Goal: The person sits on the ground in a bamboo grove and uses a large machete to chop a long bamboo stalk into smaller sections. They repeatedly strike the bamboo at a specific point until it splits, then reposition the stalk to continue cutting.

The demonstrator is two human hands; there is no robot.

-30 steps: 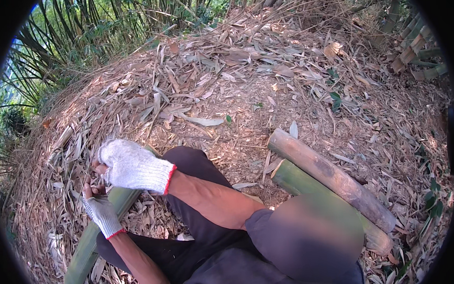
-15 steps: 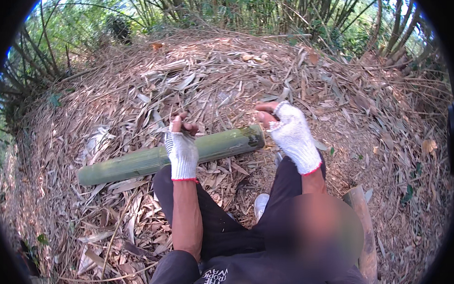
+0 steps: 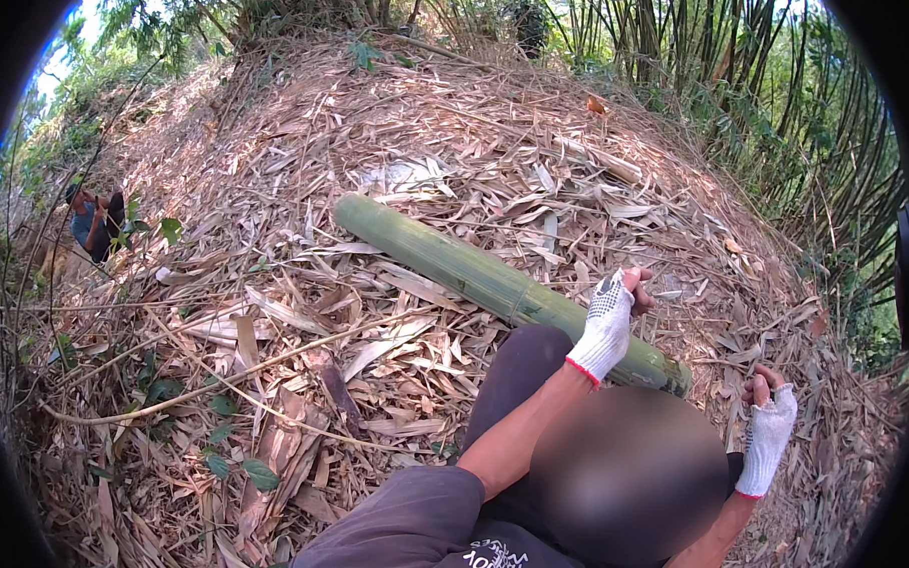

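Note:
My left hand (image 3: 610,321) wears a white fingerless knit glove with a red cuff edge. It hovers over the right part of a thick green bamboo section (image 3: 464,274), its bare fingers curled in. Lower right, past the bamboo's near end, is my right hand (image 3: 770,428) in a matching glove. Those fingers are bent together too. What either hand holds, if anything, is too small to make out. The bamboo lies slantwise on dry leaves, just beyond my bent knee (image 3: 522,367). A blurred round patch hides part of my lap and right arm.
Dry bamboo leaves (image 3: 271,180) cover the sloping ground. Thin bent stems (image 3: 227,377) and a brown husk piece (image 3: 280,450) lie at the left. Another person (image 3: 94,224) is at the far left. Standing bamboo (image 3: 768,83) rises at the far right.
My view has swung left, so the bamboo and both hands appear farther right, and another person shows at the left. Both hands remain raised apart, fingers curled.

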